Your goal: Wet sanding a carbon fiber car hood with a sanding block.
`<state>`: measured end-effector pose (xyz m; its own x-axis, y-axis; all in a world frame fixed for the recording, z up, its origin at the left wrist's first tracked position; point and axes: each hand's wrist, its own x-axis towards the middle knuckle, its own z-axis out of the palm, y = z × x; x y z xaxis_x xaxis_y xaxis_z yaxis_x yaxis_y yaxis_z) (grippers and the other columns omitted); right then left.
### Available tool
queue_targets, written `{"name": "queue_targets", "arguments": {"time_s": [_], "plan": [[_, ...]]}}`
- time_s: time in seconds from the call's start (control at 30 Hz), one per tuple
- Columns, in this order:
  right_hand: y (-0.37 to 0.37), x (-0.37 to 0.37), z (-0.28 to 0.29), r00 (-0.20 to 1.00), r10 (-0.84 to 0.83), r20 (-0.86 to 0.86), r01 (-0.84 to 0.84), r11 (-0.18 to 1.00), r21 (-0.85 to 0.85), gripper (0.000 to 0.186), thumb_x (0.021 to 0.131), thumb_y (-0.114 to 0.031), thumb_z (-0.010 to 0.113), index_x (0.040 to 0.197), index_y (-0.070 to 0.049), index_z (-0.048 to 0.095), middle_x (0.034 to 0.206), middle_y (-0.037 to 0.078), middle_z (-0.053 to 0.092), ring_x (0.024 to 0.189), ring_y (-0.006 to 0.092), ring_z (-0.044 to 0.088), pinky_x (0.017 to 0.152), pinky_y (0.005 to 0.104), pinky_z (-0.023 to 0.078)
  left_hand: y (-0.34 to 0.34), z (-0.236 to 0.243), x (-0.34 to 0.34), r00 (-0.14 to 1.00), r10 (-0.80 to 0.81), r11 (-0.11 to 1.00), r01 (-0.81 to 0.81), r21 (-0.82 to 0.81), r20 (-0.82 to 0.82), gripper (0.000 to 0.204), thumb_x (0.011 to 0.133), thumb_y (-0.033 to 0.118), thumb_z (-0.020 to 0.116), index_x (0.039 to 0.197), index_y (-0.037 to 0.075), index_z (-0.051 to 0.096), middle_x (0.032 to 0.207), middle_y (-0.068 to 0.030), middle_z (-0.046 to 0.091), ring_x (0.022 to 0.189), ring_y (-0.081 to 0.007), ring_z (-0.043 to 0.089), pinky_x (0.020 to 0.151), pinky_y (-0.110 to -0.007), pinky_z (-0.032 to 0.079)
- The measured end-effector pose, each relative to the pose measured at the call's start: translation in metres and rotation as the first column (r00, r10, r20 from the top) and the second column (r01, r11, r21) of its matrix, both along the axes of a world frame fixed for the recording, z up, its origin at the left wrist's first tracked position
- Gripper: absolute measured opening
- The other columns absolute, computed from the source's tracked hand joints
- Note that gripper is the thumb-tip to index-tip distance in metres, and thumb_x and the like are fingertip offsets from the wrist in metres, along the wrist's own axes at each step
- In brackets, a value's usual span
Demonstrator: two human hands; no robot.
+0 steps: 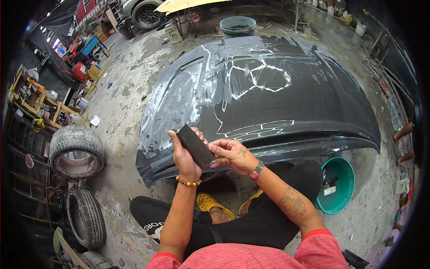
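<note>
A flat black rectangular block (196,146), which looks like a sanding block, is held tilted above the near edge of a carbon-fibre car hood (264,105). My left hand (186,158) wraps it from the left side, thumb along its upper edge and fingertips showing behind. The lower right side of the block is pinched between the fingers and thumb of my right hand (233,154). Whitish wet residue streaks the hood's left part and centre. Neither hand touches the hood. The block's underside is hidden.
A green tub (347,190) with small items inside stands by my right knee. Another tub (238,22) sits beyond the hood. Worn tires (76,140) line the left, near a yellow cord (121,231) on the floor. A person's bare legs (404,148) show at far right.
</note>
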<state>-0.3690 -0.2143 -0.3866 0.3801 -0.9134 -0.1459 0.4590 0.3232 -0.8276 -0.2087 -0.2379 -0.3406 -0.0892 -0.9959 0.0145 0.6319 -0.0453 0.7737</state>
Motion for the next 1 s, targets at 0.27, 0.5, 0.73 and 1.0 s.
{"name": "queue_targets", "arguments": {"time_s": [0.27,0.5,0.73,1.0], "plan": [[-0.003,-0.006,-0.012,0.885,0.216,0.412,-0.275,0.957,0.090,0.019,0.103,-0.021,0.068,0.111,-0.004,0.069,0.108,0.003,0.071,0.100,0.0132,0.068,0.096,0.0369,0.057,0.007,0.009,-0.011,0.971,-0.076,0.997,0.080,0.007,-0.227,0.065,0.107,0.066,0.033,0.094,0.005,0.047,0.086,-0.0049,0.046,0.077,-0.0172,0.046,0.070,-0.031,0.045],[0.001,-0.005,0.010,0.902,0.207,0.380,-0.276,0.952,0.136,0.017,0.102,-0.021,0.070,0.108,-0.005,0.070,0.109,0.003,0.071,0.098,0.0143,0.069,0.094,0.0365,0.058,0.002,0.005,-0.004,0.975,-0.088,0.996,0.086,-0.021,-0.204,0.065,0.108,0.066,0.033,0.093,0.005,0.048,0.084,-0.0049,0.046,0.075,-0.0171,0.045,0.067,-0.030,0.044],[0.022,0.007,0.038,0.805,-0.399,-0.439,0.129,0.840,-0.528,0.037,0.087,-0.016,0.084,0.115,0.003,0.069,0.109,0.010,0.070,0.096,0.0173,0.072,0.083,0.0308,0.060,-0.002,-0.008,-0.004,0.995,0.104,0.995,-0.104,-0.013,-0.008,0.070,0.107,0.070,0.027,0.094,0.006,0.053,0.087,-0.0050,0.054,0.076,-0.0161,0.052,0.069,-0.029,0.047],[0.023,0.019,0.025,0.672,-0.560,-0.485,0.106,0.721,-0.685,0.046,0.080,-0.018,0.086,0.114,0.004,0.064,0.107,0.016,0.069,0.098,0.0287,0.071,0.088,0.0377,0.058,0.009,-0.003,-0.007,0.937,0.090,0.996,-0.080,-0.045,0.339,0.064,0.107,0.067,0.032,0.108,0.007,0.054,0.095,-0.0051,0.057,0.086,-0.0153,0.056,0.080,-0.031,0.049]]}}
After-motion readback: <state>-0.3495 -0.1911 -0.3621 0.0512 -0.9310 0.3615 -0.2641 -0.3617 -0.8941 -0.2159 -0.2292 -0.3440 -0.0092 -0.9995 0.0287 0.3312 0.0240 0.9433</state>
